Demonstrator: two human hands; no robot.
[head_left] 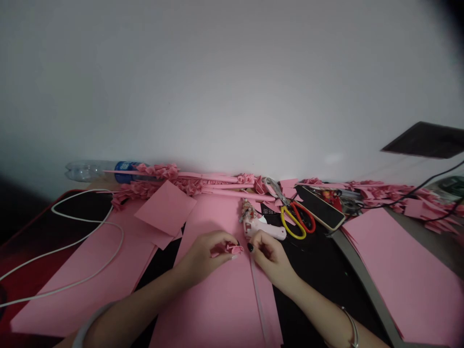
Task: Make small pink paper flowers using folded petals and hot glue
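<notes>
My left hand (213,253) pinches a small folded pink paper piece (234,249) between thumb and fingers. Just to its right is my right hand (268,251), fingers curled and thumb pressed in; whatever they may hold is hidden. A small gap separates its fingertips from the paper piece. Directly beyond this hand lies a pale pink glue gun (266,228), its front end covered in something multicoloured. A pale, narrow strip or cord (258,295) runs from near my right hand toward me over the large pink sheets (206,304).
Scissors (297,221) with yellow and red handles lie beside a phone (322,208). Pink paper stacks (406,275) flank both sides. Along the wall are paper blossom stems (155,171) and a plastic bottle (90,171). A white cable (83,237) loops at left.
</notes>
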